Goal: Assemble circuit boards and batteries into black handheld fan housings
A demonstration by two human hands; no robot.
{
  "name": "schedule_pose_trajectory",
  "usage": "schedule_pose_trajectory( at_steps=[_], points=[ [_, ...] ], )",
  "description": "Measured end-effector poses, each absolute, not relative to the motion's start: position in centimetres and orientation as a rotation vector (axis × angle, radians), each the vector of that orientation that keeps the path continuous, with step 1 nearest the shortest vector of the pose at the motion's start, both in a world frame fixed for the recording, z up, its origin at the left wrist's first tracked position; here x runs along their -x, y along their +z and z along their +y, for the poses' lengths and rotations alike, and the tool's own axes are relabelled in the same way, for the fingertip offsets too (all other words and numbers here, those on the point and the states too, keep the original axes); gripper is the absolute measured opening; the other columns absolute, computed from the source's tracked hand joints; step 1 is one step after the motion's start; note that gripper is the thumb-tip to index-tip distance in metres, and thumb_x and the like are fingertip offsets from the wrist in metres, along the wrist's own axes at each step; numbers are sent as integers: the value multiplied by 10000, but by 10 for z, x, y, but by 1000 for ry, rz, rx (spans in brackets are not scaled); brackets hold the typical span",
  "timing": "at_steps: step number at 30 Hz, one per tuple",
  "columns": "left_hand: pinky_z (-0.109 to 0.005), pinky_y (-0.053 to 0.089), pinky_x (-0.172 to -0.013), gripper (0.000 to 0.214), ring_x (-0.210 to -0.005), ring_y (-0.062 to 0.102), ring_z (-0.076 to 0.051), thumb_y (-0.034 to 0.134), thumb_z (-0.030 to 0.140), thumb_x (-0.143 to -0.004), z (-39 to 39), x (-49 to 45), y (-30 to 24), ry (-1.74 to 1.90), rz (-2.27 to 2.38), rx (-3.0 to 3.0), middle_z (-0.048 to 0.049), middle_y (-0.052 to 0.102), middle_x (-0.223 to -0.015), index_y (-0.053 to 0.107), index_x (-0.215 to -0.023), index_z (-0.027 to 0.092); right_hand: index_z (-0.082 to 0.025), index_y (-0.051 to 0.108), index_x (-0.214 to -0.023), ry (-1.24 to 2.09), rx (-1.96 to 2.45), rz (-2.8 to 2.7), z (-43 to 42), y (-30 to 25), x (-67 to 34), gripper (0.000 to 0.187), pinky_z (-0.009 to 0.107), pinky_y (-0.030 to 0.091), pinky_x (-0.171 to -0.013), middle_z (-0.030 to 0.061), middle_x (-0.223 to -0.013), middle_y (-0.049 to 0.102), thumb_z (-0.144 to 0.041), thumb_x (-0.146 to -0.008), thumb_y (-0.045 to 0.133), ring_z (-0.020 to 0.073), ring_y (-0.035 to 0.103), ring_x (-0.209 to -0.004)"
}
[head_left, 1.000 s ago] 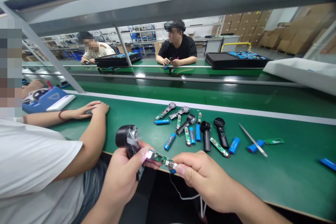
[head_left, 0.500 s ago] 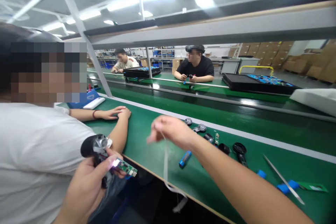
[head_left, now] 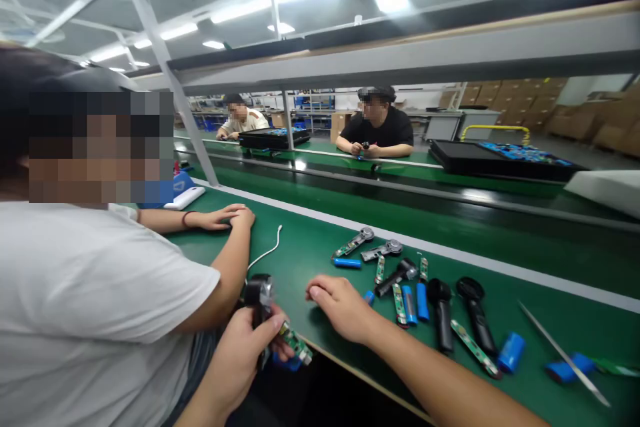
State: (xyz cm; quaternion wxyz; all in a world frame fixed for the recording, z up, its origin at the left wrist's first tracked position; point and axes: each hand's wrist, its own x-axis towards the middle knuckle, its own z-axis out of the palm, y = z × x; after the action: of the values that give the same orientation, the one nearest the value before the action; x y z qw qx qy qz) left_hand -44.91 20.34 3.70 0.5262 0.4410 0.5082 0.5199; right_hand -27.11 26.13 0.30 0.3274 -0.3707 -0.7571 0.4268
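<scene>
My left hand point(head_left: 239, 361) is shut on a black handheld fan point(head_left: 259, 295) near the bench's front edge. A green circuit board point(head_left: 296, 343) sticks out from it past my fingers, with a blue piece point(head_left: 287, 362) just below. My right hand point(head_left: 340, 307) rests empty on the green bench top point(head_left: 310, 260), close to a small blue cell point(head_left: 369, 297). Spread to its right lie several blue lithium cells point(head_left: 409, 305), several green boards point(head_left: 475, 357), black fan handles point(head_left: 441, 315) and metal-headed fan parts point(head_left: 353, 242). A white cable point(head_left: 265, 250) curves across the bench.
A steel pry tool point(head_left: 565, 353) lies at the far right. A co-worker's hands point(head_left: 225, 217) rest on the bench at my left. Beyond a second green bench point(head_left: 400, 177), two people sit by black trays point(head_left: 500, 160). Cardboard boxes point(head_left: 515, 97) are stacked behind.
My right hand has dropped from the air onto the bench. The white cable now lies on the bench top. My left hand still has the fan and board.
</scene>
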Motion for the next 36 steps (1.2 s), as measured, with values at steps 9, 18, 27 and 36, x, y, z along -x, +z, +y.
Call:
schedule_pose_trajectory(
  at_steps=[9,18,27,36],
  points=[
    [-191,334,-413,334,-355,468,-103,847,412,-696,256,348,44,1019,1020,-1267,44,541,-381,632,-688,157,-202,535,-771,1440,976,-1232,209,12,200,391,237,447,-536,-66,-538,534,-572,-856,629,110,519,-485],
    [-212,339,-441,337,-421,451,-83,730,480,-740,301,241,58,828,589,-1266,63,512,-591,582,-794,183,-230,481,-701,1240,1080,-905,227,35,106,398,165,181,-338,-155,-430,294,-567,-772,680,44,196,-368],
    [-224,499,-448,440,-501,567,-133,824,520,-762,313,184,32,768,527,-1265,-4,673,-628,571,-904,189,-243,436,-649,1049,1126,-821,242,16,52,438,174,156,-340,-158,-412,253,-602,-757,663,37,156,-358],
    [-159,422,-368,460,-458,494,-91,859,532,-724,298,190,11,779,675,-1200,26,631,-553,564,-777,182,-216,532,-687,1036,1234,-832,228,-17,53,399,214,210,-399,-117,-476,287,-551,-858,665,72,231,-415]
  ],
)
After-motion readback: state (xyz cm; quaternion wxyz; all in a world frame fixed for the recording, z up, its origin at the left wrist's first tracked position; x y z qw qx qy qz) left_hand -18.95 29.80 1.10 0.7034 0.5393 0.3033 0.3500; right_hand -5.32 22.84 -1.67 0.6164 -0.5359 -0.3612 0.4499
